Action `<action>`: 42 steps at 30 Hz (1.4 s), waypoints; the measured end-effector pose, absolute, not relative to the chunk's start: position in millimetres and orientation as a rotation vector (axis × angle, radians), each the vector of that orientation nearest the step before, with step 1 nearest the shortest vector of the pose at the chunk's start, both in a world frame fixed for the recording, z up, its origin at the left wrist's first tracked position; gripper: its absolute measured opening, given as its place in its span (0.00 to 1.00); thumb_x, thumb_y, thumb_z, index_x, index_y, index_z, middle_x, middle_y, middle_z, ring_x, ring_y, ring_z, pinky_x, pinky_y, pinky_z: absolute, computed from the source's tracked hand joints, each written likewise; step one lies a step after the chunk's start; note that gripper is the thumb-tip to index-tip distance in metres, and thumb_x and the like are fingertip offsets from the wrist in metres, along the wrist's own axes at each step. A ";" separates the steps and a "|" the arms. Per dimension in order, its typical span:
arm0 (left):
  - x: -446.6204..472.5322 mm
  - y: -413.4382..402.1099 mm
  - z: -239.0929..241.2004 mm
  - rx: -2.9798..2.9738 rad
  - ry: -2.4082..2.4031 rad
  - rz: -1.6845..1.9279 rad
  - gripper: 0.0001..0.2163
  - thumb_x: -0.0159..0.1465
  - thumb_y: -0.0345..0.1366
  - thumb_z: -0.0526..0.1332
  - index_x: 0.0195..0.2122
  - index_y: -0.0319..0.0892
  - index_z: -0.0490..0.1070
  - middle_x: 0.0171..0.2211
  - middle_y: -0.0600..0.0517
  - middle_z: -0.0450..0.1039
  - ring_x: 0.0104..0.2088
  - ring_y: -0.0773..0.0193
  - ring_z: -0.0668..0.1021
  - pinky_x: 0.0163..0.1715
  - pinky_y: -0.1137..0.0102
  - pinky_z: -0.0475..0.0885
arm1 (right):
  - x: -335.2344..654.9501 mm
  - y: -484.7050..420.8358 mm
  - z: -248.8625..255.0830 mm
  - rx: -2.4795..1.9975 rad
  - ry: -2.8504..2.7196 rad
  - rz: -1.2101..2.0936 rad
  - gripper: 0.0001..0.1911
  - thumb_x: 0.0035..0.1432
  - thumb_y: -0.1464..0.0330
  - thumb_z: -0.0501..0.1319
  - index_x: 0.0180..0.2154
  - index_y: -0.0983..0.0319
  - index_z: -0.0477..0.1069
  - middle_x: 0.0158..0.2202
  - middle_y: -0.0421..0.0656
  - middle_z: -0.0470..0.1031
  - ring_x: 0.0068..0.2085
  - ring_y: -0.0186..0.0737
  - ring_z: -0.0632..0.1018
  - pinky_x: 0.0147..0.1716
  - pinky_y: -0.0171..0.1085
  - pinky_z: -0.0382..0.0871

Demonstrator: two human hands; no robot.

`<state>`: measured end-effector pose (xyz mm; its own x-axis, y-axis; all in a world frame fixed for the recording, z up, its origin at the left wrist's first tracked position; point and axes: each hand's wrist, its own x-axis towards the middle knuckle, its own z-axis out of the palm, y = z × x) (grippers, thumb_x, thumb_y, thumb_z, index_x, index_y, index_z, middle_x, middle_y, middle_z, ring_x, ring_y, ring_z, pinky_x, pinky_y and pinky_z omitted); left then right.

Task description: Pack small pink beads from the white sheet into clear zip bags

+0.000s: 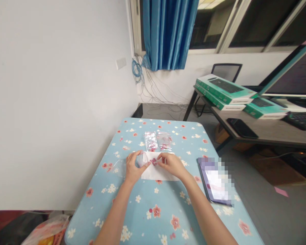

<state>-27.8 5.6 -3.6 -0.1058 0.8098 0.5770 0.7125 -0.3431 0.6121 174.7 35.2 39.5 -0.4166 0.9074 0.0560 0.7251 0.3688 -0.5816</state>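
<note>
My left hand [133, 167] is curled round a clear round plastic container [143, 158], which stands tilted or upright at the left end of a white sheet of paper [163, 174]; I cannot tell which. A small cluster of dark red bead-like pieces [153, 161] lies on the paper between my hands. Just right of it, my right hand [170, 164] has its fingertips drawn together in a pinch; what they hold, if anything, is too small to make out. Behind the paper lie two clear zip bags, the left bag [151, 140] and the right bag [164, 141], both with red pieces inside.
A clear round plastic piece [120, 168] lies left of my left hand on the flowered tablecloth [142, 211]. A tablet [215, 183] rests near the right edge. A white wall [53, 102] borders the left. The desk at right carries keyboard boxes [224, 89] and a phone [241, 128].
</note>
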 end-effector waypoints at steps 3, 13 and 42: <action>-27.9 5.4 -4.2 2.019 1.736 1.464 0.22 0.52 0.43 0.67 0.46 0.43 0.68 0.39 0.48 0.75 0.41 0.57 0.76 0.44 0.61 0.70 | 171.8 34.1 35.5 -1.438 -2.341 0.646 0.07 0.56 0.66 0.60 0.35 0.60 0.74 0.27 0.40 0.74 0.29 0.35 0.72 0.28 0.31 0.56; -26.7 5.0 -2.5 2.019 1.742 1.433 0.21 0.53 0.43 0.66 0.46 0.44 0.67 0.40 0.48 0.75 0.42 0.56 0.76 0.45 0.60 0.69 | 168.0 34.0 22.6 -1.444 -2.408 0.587 0.06 0.57 0.65 0.59 0.33 0.60 0.73 0.28 0.40 0.75 0.29 0.35 0.72 0.27 0.31 0.55; -21.4 -0.1 0.9 2.216 1.667 1.338 0.23 0.50 0.34 0.67 0.48 0.46 0.67 0.40 0.50 0.75 0.42 0.55 0.75 0.45 0.60 0.66 | 156.5 17.3 66.5 -1.116 -2.104 0.838 0.10 0.61 0.62 0.56 0.36 0.60 0.72 0.28 0.40 0.72 0.27 0.34 0.70 0.29 0.32 0.61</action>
<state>-21.4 -0.1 0.9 0.0371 0.8058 0.5910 0.7515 -0.4123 0.5150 156.5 17.3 66.5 -0.4610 0.8609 0.2152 0.4771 0.4449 -0.7579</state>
